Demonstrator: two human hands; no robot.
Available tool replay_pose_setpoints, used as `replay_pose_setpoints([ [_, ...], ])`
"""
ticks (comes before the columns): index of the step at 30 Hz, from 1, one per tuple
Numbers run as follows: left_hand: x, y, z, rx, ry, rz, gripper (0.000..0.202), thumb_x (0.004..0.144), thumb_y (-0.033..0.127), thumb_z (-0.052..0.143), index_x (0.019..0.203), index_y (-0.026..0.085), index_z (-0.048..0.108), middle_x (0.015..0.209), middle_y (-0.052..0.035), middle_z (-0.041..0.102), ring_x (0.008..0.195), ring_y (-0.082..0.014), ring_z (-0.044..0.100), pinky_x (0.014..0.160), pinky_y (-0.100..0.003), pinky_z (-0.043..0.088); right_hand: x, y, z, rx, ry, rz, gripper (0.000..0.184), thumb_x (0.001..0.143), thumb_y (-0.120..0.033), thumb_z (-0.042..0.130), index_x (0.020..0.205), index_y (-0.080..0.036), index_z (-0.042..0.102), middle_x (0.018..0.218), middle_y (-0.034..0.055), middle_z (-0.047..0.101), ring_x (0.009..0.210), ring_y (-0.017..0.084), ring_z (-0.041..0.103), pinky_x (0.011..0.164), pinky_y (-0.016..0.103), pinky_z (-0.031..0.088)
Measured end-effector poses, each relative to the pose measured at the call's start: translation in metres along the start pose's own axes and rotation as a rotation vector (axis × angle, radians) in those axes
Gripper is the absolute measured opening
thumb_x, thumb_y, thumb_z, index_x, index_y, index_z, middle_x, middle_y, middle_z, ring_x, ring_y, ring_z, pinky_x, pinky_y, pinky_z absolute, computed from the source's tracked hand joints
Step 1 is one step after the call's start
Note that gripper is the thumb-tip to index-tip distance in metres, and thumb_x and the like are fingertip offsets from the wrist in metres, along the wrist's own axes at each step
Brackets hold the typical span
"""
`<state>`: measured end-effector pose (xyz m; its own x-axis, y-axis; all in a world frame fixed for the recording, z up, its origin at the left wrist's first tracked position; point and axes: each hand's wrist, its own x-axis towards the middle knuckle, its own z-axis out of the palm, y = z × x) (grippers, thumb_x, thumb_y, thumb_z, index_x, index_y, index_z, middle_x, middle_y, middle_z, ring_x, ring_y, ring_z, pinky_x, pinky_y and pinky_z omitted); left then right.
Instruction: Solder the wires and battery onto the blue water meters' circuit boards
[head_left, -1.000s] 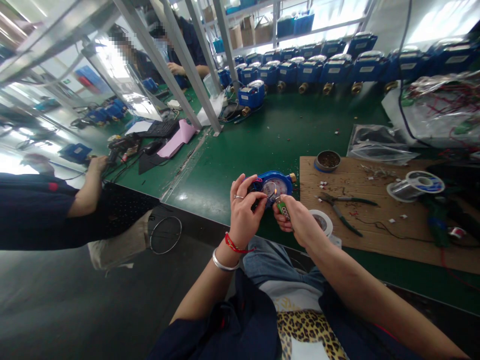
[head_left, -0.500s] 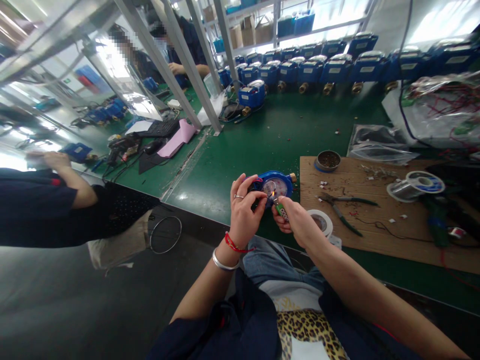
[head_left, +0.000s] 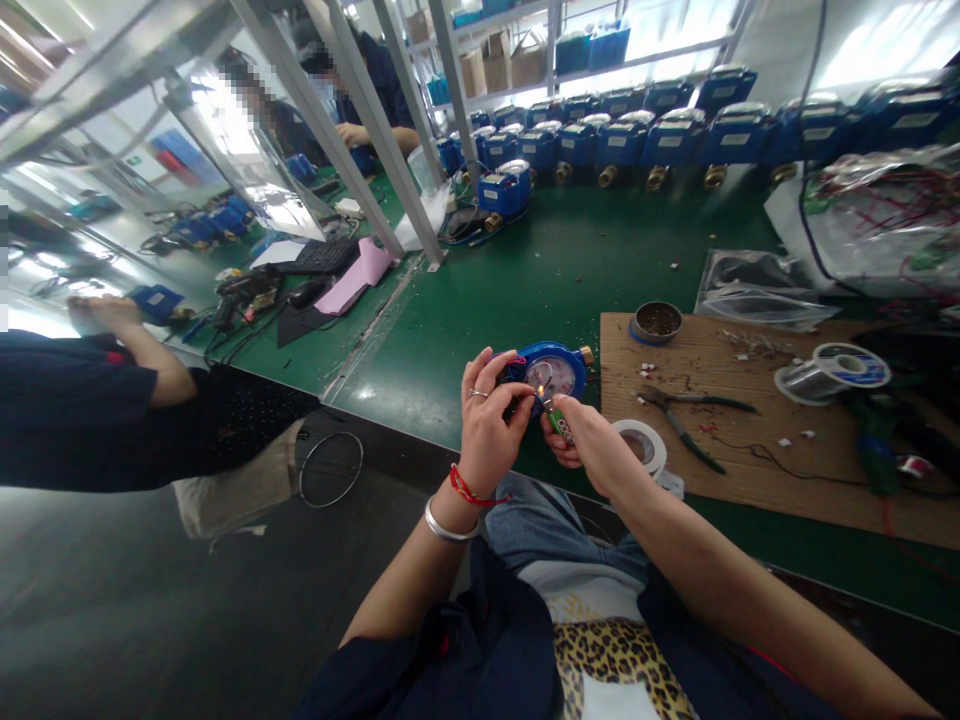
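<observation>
My right hand [head_left: 577,437] is closed around a green lighter [head_left: 559,422], and a small flame burns at its top. My left hand [head_left: 491,405] pinches a thin wire [head_left: 538,391] between thumb and forefinger, close beside the flame. Behind both hands, a round blue water meter [head_left: 574,357] with a brass fitting lies on the green bench, its pale dial partly covered by my fingers. Dark and red wires bunch at the meter's left side, near my left fingertips.
On a cardboard sheet [head_left: 675,480] at right are pliers [head_left: 686,415], a solder spool [head_left: 832,373], a round tin [head_left: 657,322] and a white tape roll [head_left: 641,445]. Several blue meters [head_left: 576,143] line the back. Metal posts [head_left: 442,130] rise at left; a co-worker's arm [head_left: 150,360] is beyond.
My right hand has shifted slightly left, bringing the lighter's flame closer to the wire at my left fingertips. My left hand has stayed put.
</observation>
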<state>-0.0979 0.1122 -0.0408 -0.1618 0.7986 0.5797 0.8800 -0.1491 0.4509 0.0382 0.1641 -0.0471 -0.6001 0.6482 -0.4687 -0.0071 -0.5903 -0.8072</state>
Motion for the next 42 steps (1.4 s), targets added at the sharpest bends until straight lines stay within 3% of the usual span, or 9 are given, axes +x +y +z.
replay_pose_setpoints([
  [37,0.0,0.0,0.0,0.022,-0.002,0.009,0.01,0.089,0.021,0.058,0.091,0.022,0.068,0.137,-0.0048,0.053,0.139,-0.0243,0.032,0.116,-0.052,0.029,0.0,-0.001,-0.005,0.05,-0.031,-0.001,0.034,0.084,-0.046,0.043,0.067,-0.017,0.049,0.045,-0.0064,0.035,0.035,0.004,0.024,0.035,0.018,0.016],
  [42,0.001,0.001,0.0,0.017,0.007,0.011,0.008,0.088,0.021,0.06,0.09,0.021,0.067,0.134,-0.0054,0.055,0.138,-0.0242,0.034,0.114,-0.052,0.031,-0.01,-0.013,-0.009,0.006,0.046,-0.179,0.047,0.086,-0.061,0.041,0.069,-0.018,0.05,0.049,-0.0051,0.037,0.038,0.006,0.029,0.039,0.02,0.022],
])
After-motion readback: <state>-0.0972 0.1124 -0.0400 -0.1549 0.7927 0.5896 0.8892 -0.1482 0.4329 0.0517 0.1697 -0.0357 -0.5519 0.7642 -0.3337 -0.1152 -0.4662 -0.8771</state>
